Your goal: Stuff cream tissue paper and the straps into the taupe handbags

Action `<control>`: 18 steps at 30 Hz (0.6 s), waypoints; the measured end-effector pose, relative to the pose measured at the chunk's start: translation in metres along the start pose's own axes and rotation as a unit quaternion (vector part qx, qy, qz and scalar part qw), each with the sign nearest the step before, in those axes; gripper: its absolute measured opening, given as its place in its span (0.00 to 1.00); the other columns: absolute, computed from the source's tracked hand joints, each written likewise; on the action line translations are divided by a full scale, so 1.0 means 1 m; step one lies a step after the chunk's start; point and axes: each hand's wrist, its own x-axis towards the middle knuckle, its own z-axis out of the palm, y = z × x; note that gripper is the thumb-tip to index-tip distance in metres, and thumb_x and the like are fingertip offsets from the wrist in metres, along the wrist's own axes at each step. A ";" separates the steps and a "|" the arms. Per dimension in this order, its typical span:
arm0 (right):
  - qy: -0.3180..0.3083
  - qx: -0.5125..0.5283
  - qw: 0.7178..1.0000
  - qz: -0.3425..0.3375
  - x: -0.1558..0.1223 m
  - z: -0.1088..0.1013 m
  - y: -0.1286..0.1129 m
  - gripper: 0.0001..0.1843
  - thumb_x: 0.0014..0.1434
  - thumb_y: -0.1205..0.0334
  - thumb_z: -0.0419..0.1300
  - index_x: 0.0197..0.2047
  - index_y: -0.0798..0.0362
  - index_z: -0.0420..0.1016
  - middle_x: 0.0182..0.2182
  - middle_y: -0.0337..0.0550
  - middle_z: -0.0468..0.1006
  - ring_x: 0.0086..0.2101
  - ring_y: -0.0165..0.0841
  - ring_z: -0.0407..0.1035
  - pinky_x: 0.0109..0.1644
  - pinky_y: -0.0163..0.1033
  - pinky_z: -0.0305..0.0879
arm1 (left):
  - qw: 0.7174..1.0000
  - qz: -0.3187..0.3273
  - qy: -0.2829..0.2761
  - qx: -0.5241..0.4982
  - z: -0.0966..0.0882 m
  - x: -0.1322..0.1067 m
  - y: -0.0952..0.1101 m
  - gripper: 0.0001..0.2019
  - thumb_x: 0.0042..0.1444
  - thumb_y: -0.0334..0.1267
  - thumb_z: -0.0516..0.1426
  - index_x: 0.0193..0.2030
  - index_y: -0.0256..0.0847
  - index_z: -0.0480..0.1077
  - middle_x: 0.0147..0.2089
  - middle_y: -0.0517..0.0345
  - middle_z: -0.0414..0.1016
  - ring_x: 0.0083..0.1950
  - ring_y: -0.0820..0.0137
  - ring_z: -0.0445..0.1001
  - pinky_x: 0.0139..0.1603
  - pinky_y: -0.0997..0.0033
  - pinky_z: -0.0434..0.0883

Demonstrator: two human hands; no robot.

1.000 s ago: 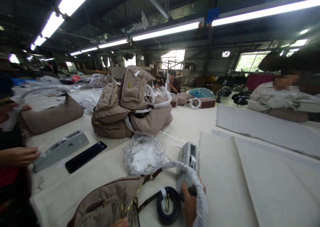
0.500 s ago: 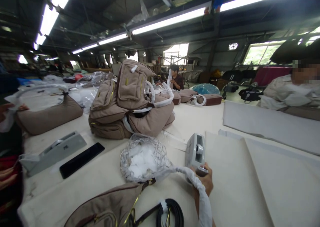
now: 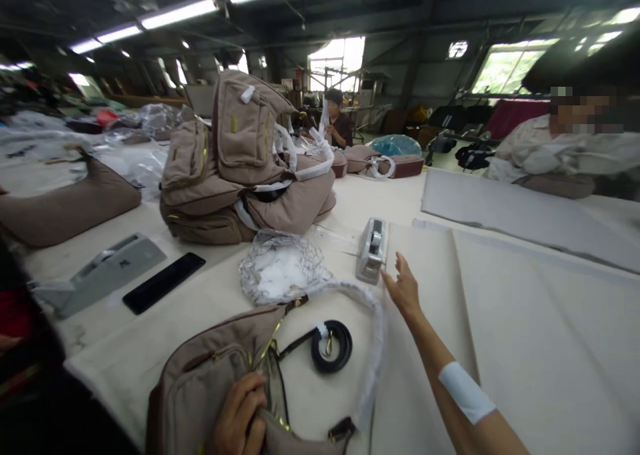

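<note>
A taupe fabric handbag [image 3: 200, 368] lies on the table in front of me, its strap [image 3: 377, 348] wrapped in white paper and arched to the right. My left hand [image 3: 243, 411] is closed on the bag's side by the zipped opening, fingers curled over the fabric. Inside the strap's loop rests a coiled black belt strap [image 3: 345, 348] with a white band and a gold clasp. My right hand [image 3: 404, 288] is empty, fingers apart, just right of a grey tape dispenser [image 3: 373, 251]. A pale blue patch [image 3: 467, 391] is on that forearm.
Taupe bags [image 3: 250, 168] are piled behind a clear plastic bag of white scraps [image 3: 283, 268]. On the left are a black phone [image 3: 164, 283], another tape dispenser [image 3: 117, 268] and another bag [image 3: 75, 205]. Grey sheets [image 3: 530, 218] lie right. Co-workers sit across the table.
My right hand has come away from the tape dispenser, which now stands on the table. My left hand has come into view on the handbag. The view has shifted downward and right.
</note>
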 end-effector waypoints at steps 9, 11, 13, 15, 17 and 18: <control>-0.386 -0.168 0.889 -0.179 -0.223 -0.157 -0.066 0.17 0.54 0.65 0.55 0.48 0.50 0.69 0.49 0.47 0.70 0.48 0.37 0.64 0.52 0.45 0.62 | 0.984 0.115 -0.132 -0.041 -0.003 0.080 -0.074 0.08 0.52 0.34 0.48 0.29 0.41 0.68 0.41 0.50 0.71 0.45 0.61 0.71 0.47 0.59 0.71; -0.449 -0.209 0.843 -0.208 -0.248 -0.147 -0.080 0.22 0.48 0.65 0.60 0.49 0.48 0.68 0.50 0.46 0.69 0.49 0.41 0.63 0.51 0.47 0.61 | 0.979 0.125 -0.152 -0.044 -0.002 0.101 -0.092 0.09 0.51 0.36 0.48 0.28 0.41 0.69 0.41 0.50 0.72 0.44 0.60 0.71 0.48 0.56 0.71; -0.465 -0.252 0.820 -0.220 -0.255 -0.133 -0.081 0.21 0.46 0.65 0.62 0.45 0.48 0.69 0.48 0.45 0.70 0.46 0.42 0.64 0.46 0.47 0.62 | 0.979 0.123 -0.160 -0.042 -0.001 0.113 -0.100 0.10 0.50 0.37 0.48 0.29 0.40 0.70 0.42 0.50 0.72 0.46 0.59 0.71 0.49 0.55 0.70; -0.459 -0.284 0.813 -0.220 -0.256 -0.124 -0.072 0.08 0.51 0.67 0.59 0.37 0.50 0.70 0.41 0.43 0.73 0.40 0.39 0.66 0.40 0.43 0.63 | 0.982 0.109 -0.151 -0.034 -0.003 0.116 -0.096 0.12 0.50 0.35 0.47 0.35 0.39 0.71 0.46 0.49 0.70 0.49 0.59 0.69 0.52 0.54 0.68; -0.441 -0.270 0.829 -0.211 -0.257 -0.124 -0.057 0.07 0.57 0.70 0.53 0.30 0.53 0.68 0.34 0.43 0.73 0.35 0.35 0.66 0.37 0.39 0.62 | 0.989 0.085 -0.122 -0.018 -0.008 0.110 -0.080 0.15 0.52 0.33 0.47 0.43 0.37 0.69 0.51 0.47 0.67 0.54 0.58 0.66 0.57 0.52 0.64; -0.431 -0.237 0.847 -0.204 -0.259 -0.127 -0.049 0.10 0.59 0.70 0.50 0.28 0.53 0.67 0.33 0.43 0.72 0.34 0.34 0.66 0.37 0.38 0.63 | 0.993 0.070 -0.098 -0.012 -0.012 0.104 -0.067 0.15 0.53 0.33 0.47 0.46 0.36 0.67 0.53 0.46 0.66 0.56 0.58 0.64 0.58 0.51 0.62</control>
